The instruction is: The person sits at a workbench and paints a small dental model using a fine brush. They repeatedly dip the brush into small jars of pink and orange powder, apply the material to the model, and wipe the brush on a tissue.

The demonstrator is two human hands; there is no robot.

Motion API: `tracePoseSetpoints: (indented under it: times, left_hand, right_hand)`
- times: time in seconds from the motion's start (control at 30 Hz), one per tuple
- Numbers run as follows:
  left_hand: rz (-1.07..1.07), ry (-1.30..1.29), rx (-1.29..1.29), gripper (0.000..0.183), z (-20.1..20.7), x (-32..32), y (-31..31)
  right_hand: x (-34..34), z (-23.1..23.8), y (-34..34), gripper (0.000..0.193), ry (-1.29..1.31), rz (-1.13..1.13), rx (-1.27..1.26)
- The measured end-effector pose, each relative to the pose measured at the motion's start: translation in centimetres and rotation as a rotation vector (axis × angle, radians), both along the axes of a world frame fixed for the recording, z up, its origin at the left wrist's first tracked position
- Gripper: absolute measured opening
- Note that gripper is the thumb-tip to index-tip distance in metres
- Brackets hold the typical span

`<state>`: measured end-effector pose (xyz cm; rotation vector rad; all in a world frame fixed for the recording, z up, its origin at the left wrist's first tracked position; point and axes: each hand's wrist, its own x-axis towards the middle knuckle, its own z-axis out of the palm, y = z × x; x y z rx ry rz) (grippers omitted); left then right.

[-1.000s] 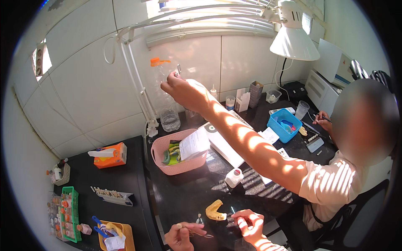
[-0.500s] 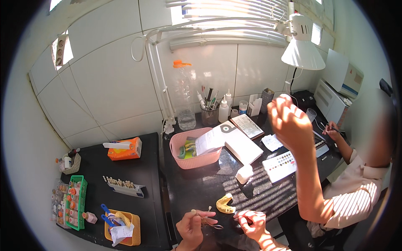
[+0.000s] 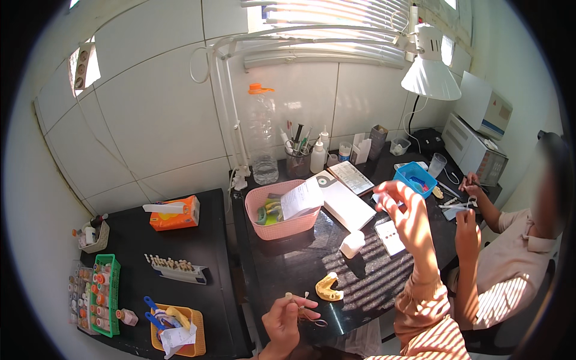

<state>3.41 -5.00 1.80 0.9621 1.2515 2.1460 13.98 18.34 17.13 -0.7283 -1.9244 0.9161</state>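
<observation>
My left hand (image 3: 282,324) is closed on a ring-handled metal clamp (image 3: 317,322) at the near edge of the black table. A small pale tooth-shaped piece (image 3: 306,294) stands at its fingertips, with a second pale bit (image 3: 288,296) beside it. Just beyond lies a yellowish dental arch model (image 3: 328,288). My right hand (image 3: 409,219) is raised over the table, fingers bent around a crumpled white tissue (image 3: 379,197), mostly hidden by them. Under this hand lies a white palette (image 3: 389,237), partly covered. A white faceted jar (image 3: 352,244) stands left of it.
A pink basket (image 3: 282,231), an open book (image 3: 345,207) and a blue container (image 3: 416,180) stand farther back. A co-worker (image 3: 510,258) sits at the right, hands near small tools. A lamp (image 3: 431,81) hangs overhead. On the left table are a tissue box (image 3: 174,216) and a tooth holder (image 3: 180,271).
My right hand has left the spot beside the dental model and reached forward and right to the tissue. The co-worker's raised hand has lowered to the right, uncovering the blue container.
</observation>
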Motion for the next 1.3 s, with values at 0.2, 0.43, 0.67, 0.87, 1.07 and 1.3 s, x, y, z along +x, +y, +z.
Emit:
tracePoseSetpoints:
  times: [0.2, 0.43, 0.67, 0.87, 1.07, 1.3]
  left_hand:
    - [-0.045, -0.034, -0.021, 0.029, 0.9, 0.1, 0.7]
    - [-0.016, -0.070, 0.017, 0.025, 1.5, 0.2, -0.3]
    - [-0.080, -0.204, -0.020, 0.027, 1.6, -0.4, 0.0]
    - [-0.086, -0.224, -0.052, 0.024, 1.2, -0.4, -0.2]
    - [-0.099, -0.325, -0.050, 0.024, -0.3, -0.2, -0.3]
    - [-0.105, -0.309, -0.065, 0.024, -0.8, -0.4, -0.3]
  right_hand:
    - [-7.6, -0.3, 14.0, 0.026, -0.541, 0.042, 0.287]
    - [-16.4, -0.2, 25.7, 0.017, -0.586, -0.034, 0.385]
    - [-23.9, 3.5, 24.6, 0.017, -0.864, -0.082, 0.514]
    - [-27.6, 3.8, 21.6, 0.025, -1.215, 0.074, 0.616]
    - [-30.1, 0.0, 24.4, 0.008, -1.216, -0.029, 1.009]
    - [-29.8, -0.7, 25.3, 0.026, -1.319, -0.117, 1.043]
